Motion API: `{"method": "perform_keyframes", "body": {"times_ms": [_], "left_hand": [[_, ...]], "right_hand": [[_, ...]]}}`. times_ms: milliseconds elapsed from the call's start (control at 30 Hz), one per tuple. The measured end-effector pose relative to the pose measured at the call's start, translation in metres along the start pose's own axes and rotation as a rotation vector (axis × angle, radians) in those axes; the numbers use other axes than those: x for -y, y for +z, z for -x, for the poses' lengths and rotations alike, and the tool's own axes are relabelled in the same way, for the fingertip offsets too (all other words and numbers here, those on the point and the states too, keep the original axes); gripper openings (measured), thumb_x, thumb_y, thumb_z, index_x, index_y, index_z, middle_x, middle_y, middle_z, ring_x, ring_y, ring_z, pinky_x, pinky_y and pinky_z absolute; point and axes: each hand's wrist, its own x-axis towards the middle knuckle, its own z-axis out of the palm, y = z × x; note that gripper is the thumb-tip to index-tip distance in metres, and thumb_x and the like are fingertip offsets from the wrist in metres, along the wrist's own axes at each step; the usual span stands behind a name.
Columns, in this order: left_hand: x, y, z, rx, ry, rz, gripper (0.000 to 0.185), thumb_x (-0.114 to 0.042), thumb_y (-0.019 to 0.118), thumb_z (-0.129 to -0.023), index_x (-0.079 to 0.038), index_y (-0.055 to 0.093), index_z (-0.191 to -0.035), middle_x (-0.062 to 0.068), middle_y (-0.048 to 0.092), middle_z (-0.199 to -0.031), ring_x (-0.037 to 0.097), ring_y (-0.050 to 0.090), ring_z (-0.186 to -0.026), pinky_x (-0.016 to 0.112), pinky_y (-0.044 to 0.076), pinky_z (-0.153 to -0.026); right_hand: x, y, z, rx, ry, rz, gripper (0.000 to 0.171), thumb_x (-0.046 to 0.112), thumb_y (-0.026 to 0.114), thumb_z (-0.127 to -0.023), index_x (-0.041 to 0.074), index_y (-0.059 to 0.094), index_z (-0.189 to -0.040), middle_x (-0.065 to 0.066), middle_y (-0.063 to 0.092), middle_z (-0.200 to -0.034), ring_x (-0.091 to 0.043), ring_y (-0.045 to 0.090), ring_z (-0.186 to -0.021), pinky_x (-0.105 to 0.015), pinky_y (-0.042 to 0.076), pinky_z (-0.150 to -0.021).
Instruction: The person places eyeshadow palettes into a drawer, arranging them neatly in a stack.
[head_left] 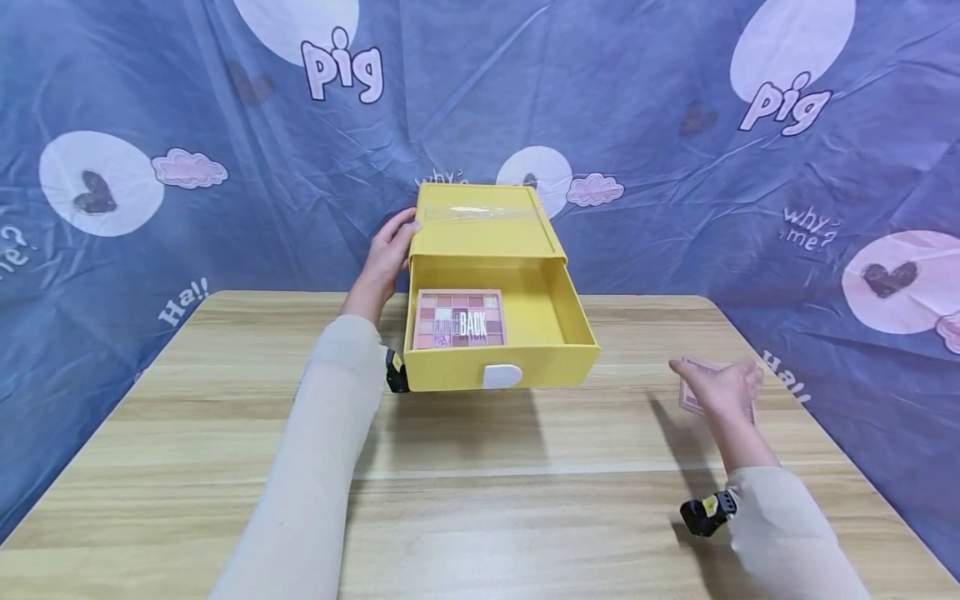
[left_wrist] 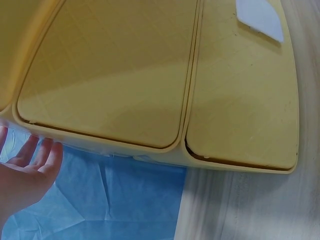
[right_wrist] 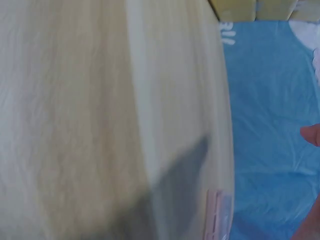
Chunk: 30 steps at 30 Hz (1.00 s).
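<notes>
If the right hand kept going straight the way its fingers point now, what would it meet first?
The right hand, holding a pink palette, points left toward the yellow drawer. Bare table lies between, so the drawer's front right corner looks first in line, though depth is unclear; it may pass just in front.

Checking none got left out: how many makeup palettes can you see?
2. One palette lies in the open yellow drawer; the other palette is under the right hand near the table's right edge.
</notes>
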Motion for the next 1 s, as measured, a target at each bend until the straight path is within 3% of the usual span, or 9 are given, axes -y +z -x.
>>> {"method": "perform_keyframes", "body": {"times_ms": [233, 633, 800, 1000], "left_hand": [[-0.002, 0.001, 0.001, 0.001, 0.004, 0.004, 0.043, -0.021, 0.054, -0.083, -0.015, 0.046, -0.126, 0.006, 0.049, -0.116, 0.017, 0.049, -0.097, 0.026, 0.039, -0.075], [-0.001, 0.0, 0.002, 0.007, -0.001, -0.001, 0.043, -0.022, 0.053, -0.084, -0.016, 0.046, -0.126, 0.008, 0.048, -0.117, 0.019, 0.048, -0.1, 0.027, 0.039, -0.077], [-0.001, -0.001, 0.001, 0.008, 0.001, -0.002, 0.043, -0.022, 0.053, -0.084, -0.016, 0.046, -0.126, 0.008, 0.048, -0.117, 0.019, 0.048, -0.099, 0.027, 0.039, -0.077], [-0.001, 0.0, 0.001, 0.007, 0.002, 0.001, 0.043, -0.021, 0.053, -0.084, -0.016, 0.047, -0.125, 0.008, 0.049, -0.115, 0.019, 0.049, -0.098, 0.027, 0.04, -0.075]], "right_hand": [[-0.015, -0.003, -0.006, 0.017, 0.049, 0.027, 0.119, 0.051, 0.061, -0.07, -0.009, -0.027, -0.123, -0.031, -0.03, -0.126, -0.043, -0.022, -0.116, -0.049, -0.008, -0.094], [-0.038, -0.006, -0.013, 0.083, 0.149, 0.133, 0.122, 0.054, 0.061, -0.068, -0.015, -0.025, -0.121, -0.038, -0.026, -0.123, -0.05, -0.019, -0.113, -0.052, -0.005, -0.094], [-0.042, -0.004, -0.016, 0.097, 0.173, 0.169, 0.123, 0.054, 0.062, -0.067, -0.016, -0.024, -0.12, -0.04, -0.024, -0.123, -0.051, -0.016, -0.114, -0.052, -0.004, -0.094], [-0.043, 0.0, -0.019, 0.097, 0.23, 0.205, 0.129, 0.06, 0.062, -0.062, -0.017, -0.023, -0.121, -0.044, -0.01, -0.124, -0.053, 0.001, -0.116, -0.056, 0.008, -0.093]]}}
